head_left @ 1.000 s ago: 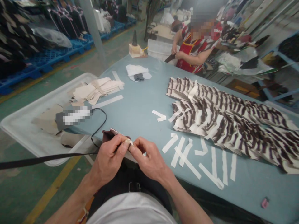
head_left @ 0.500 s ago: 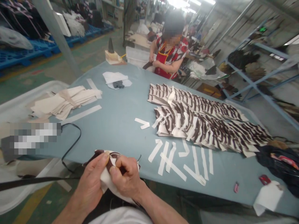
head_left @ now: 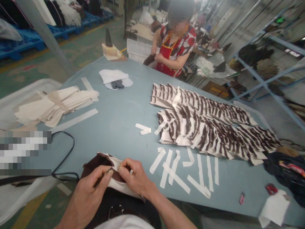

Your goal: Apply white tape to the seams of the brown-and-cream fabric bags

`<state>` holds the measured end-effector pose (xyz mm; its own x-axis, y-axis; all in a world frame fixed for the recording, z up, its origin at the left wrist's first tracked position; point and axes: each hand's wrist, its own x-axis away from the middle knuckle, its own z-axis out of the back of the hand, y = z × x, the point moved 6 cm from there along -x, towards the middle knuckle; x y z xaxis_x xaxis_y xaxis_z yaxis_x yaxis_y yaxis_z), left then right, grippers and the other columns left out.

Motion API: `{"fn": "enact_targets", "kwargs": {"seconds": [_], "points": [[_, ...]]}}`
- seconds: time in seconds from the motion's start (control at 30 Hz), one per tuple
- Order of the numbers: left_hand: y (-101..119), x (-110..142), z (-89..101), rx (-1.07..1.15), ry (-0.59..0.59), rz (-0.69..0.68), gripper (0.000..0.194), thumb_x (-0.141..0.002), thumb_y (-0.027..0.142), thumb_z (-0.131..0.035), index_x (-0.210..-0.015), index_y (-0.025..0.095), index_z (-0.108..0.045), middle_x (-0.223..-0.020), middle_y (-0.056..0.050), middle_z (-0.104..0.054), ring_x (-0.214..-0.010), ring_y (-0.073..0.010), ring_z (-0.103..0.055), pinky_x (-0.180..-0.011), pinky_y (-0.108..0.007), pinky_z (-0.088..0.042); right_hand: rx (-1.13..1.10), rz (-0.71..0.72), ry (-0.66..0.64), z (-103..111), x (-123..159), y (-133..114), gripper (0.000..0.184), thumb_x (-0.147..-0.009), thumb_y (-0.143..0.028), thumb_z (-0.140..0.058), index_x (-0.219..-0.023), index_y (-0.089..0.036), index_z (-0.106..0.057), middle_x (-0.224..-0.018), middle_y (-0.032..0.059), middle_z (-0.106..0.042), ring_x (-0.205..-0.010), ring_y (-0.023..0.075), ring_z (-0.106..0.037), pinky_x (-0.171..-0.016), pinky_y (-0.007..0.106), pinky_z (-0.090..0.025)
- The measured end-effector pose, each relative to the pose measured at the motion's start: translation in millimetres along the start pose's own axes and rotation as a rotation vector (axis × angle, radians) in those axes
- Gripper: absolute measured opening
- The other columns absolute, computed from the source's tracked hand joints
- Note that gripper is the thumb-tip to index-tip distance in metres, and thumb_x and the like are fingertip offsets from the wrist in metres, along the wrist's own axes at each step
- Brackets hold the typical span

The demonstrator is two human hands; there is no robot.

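Note:
Both hands grip a dark brown and cream sewn fabric piece [head_left: 95, 162] at the table's near edge. My left hand [head_left: 94, 187] pinches its edge between thumb and forefinger. My right hand [head_left: 135, 176] is closed on the cream side, close to the left fingertips. The piece stands partly open, showing its brown inner face on the left. Its lower part is hidden behind the hands. To the right on the table lie long rows of folded brown and cream pieces [head_left: 209, 136]. Loose white strips [head_left: 175, 178] lie in front of them.
A tied bundle of cream pieces [head_left: 57, 105] lies at the left of the blue-grey table [head_left: 114, 121]. A black cord [head_left: 71, 149] loops near the left edge. A co-worker [head_left: 173, 41] works across the table. A small pink item [head_left: 242, 198] and white paper [head_left: 274, 206] lie at right.
The fabric piece has opened out, showing more of its brown inside. My right hand has moved slightly right, apart from the left. The view has shifted a little.

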<state>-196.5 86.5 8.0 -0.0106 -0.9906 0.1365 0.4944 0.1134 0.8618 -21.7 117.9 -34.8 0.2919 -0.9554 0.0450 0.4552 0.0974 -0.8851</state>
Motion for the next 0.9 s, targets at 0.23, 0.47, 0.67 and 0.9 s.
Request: {"fn": "enact_targets", "kwargs": {"seconds": [0.23,0.47,0.67,0.9], "points": [[-12.2,-5.8,-3.4,-0.038,-0.015,0.047,0.039,-0.107,0.057,-0.056,-0.098,0.025,-0.076,-0.083,0.003,-0.079,-0.074,-0.0171,-0.076,-0.07,-0.018,-0.056,0.506,-0.244,0.074,98.1,-100.1,103.8,0.032,-0.109,-0.022,-0.059,-0.14,-0.015,-0.065,-0.141,0.0155,-0.07,-0.112,0.0252,-0.073,-0.102,0.045,-0.06],[-12.6,-20.4,-1.9,-0.064,0.052,0.125,0.037,-0.106,0.057,-0.057,-0.098,0.026,-0.076,-0.079,0.004,-0.079,-0.069,-0.0174,-0.075,-0.07,-0.019,-0.056,0.744,-0.373,-0.173,89.6,-144.1,159.0,0.039,-0.107,-0.039,-0.074,-0.14,-0.018,-0.068,-0.14,0.0119,-0.07,-0.119,0.0279,-0.073,-0.1,0.05,-0.065],[0.3,-29.8,0.0,-0.03,0.147,0.081,0.036,-0.103,0.053,-0.059,-0.088,0.026,-0.077,-0.07,0.005,-0.077,-0.059,-0.0153,-0.07,-0.059,-0.019,-0.051,0.696,-0.446,-0.172,81.7,-130.0,165.5,0.038,-0.107,-0.039,-0.073,-0.138,-0.018,-0.068,-0.138,0.0116,-0.071,-0.118,0.0275,-0.073,-0.1,0.05,-0.065],[24.8,-36.6,12.0,-0.066,0.182,0.044,0.034,-0.1,0.05,-0.06,-0.082,0.025,-0.076,-0.069,0.004,-0.076,-0.058,-0.0157,-0.068,-0.06,-0.022,-0.051,0.299,-0.371,-0.04,91.3,-98.4,79.2,0.036,-0.114,-0.041,-0.049,-0.096,-0.017,-0.07,-0.082,0.0003,-0.068,-0.078,0.0169,-0.067,-0.076,0.03,-0.056]]}}
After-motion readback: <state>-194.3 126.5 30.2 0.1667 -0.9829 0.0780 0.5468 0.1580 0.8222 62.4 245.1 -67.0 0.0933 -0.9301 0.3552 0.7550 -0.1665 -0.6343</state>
